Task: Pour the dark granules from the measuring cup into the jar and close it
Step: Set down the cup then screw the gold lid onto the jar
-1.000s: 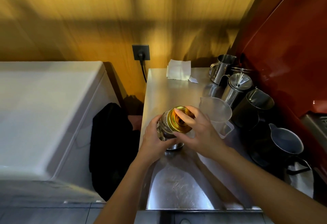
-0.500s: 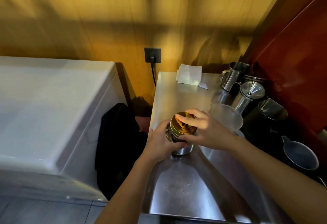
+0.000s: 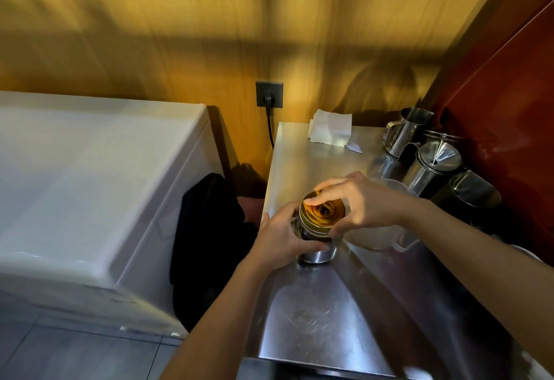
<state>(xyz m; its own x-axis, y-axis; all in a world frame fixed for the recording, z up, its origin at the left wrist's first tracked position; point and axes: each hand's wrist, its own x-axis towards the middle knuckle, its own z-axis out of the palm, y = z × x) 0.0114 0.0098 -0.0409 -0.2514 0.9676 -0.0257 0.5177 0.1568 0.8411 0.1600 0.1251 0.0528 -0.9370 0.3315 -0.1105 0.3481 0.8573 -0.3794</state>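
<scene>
Two bare forearms, no sleeves, left hand (image 3: 280, 234), right hand (image 3: 364, 202)

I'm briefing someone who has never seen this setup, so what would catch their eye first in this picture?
First, the two hands at the middle of the steel counter: the left hand wraps the jar while the right hand grips its gold lid from above. Just right of the jar, the clear measuring cup stands on the counter. Steel pitchers line the red wall at the right.

Single head view, looking forward-down, close over steel counter (image 3: 314, 319) against wall.
</scene>
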